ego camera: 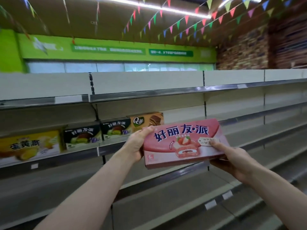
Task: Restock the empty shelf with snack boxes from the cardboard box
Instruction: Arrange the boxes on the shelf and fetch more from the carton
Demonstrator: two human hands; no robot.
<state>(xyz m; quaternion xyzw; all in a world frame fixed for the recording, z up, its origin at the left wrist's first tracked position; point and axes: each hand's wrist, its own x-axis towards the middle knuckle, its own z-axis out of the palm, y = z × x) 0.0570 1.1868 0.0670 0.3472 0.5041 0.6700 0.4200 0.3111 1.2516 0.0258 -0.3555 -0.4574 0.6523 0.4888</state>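
Before metal shelves (182,91), flat pink carton (182,143)

The pink box (184,143) bears dark blue lettering and a red strawberry. On the pale grey shelf (249,112): a yellow box (29,146), a black-and-green box (82,136), a second black-and-green box (116,129), and an orange-brown box (146,122), apparently with a green badge. Lime-green banner (116,48) behind; multicoloured bunting (182,22) overhead.

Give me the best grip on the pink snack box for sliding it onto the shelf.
Grip the pink snack box by its two short ends, one hand from each side. It is long and flat; the left hand and right hand hold it so, which likely leaves the long edges free.
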